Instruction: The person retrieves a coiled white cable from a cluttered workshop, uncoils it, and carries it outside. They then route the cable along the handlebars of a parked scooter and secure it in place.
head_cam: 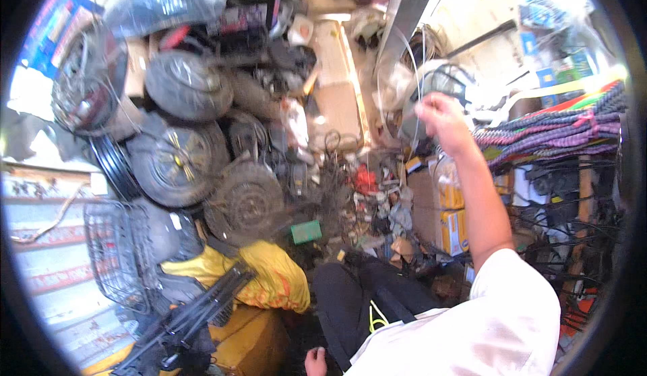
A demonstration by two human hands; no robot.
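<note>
My right hand (438, 118) is raised at the upper right, its fingers closed around a thin pale cable (417, 80) that forms a long loop and hangs down over the clutter. Behind this hand are a clear plastic bag (397, 85) and a dark rounded object that I cannot name. Low in the picture, beside my dark trousers (338, 295), my left hand (316, 361) shows only in part. Its fingers look curled, and whether anything is in them cannot be made out.
Scooter-type wheels with tyres (177, 163) are piled at the left, above a wire basket (119, 254). A yellow plastic bag (275, 275) and black metal rods (202, 315) lie nearer. Braided purple and grey cords (561, 128) rest on the right-hand rack. Mixed parts litter the floor.
</note>
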